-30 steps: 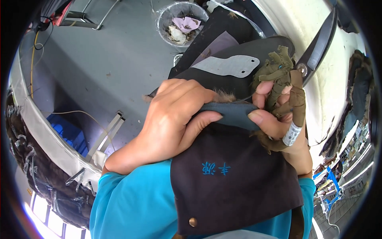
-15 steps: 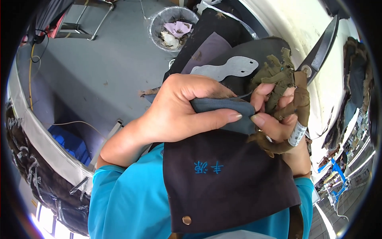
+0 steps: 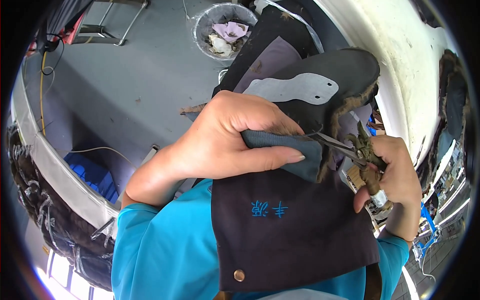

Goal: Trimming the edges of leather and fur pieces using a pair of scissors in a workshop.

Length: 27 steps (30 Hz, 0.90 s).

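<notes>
Head view: left hand (image 3: 225, 137) grip clamped on grey-blue fur-edged fabric piece (image 3: 292, 152), right hand (image 3: 395, 175) closed around scissors (image 3: 350, 147).

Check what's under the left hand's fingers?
Under the left hand: a grey-blue fabric piece with a furry brown edge, pinched by thumb and fingers. Scissors in the right hand meet that edge. The fabric under the palm is hidden.

Grey floor (image 3: 125, 85) lies open; wastebasket (image 3: 225, 30) stands beyond.
</notes>
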Available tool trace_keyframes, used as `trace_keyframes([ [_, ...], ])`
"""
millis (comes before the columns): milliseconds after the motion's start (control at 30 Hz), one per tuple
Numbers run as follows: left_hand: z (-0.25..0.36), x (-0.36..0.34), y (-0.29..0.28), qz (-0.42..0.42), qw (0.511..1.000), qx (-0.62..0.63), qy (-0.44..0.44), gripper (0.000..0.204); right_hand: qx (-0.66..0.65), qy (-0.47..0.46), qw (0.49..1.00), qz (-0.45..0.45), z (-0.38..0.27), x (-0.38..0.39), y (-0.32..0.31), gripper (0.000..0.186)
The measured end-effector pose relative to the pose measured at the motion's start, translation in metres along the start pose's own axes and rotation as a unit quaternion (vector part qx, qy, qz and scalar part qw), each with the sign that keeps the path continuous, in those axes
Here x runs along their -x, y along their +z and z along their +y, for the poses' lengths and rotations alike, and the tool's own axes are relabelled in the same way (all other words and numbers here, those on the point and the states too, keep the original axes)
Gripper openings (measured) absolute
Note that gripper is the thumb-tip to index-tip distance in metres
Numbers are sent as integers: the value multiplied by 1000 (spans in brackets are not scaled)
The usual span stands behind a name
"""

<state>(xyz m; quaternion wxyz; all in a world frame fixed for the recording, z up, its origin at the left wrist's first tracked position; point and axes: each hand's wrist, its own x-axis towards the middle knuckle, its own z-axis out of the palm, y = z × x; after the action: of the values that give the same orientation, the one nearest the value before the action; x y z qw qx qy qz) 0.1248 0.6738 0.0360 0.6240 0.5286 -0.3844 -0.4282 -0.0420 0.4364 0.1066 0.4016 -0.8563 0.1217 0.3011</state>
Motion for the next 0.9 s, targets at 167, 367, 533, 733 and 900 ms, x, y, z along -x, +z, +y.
trace_keyframes([
  [167, 1, -1, 2, -23, 1000, -12, -10, 17, 5, -4, 1000, 5, -6, -4, -4, 45],
  [367, -4, -1, 5, -13, 999, -25, 23, 24, 47, -85, 995, 6, -1, -8, -3, 57],
  [533, -1, -2, 5, -25, 999, -32, 7, 23, 60, -85, 995, -1, 2, -6, -6, 67],
  [733, -3, -2, 8, -33, 999, -25, 30, 23, 69, -105, 992, -5, -4, -10, -6, 68],
  [900, -4, -1, 9, -38, 999, -28, 23, 22, 82, -97, 992, 6, -14, -13, -5, 58],
])
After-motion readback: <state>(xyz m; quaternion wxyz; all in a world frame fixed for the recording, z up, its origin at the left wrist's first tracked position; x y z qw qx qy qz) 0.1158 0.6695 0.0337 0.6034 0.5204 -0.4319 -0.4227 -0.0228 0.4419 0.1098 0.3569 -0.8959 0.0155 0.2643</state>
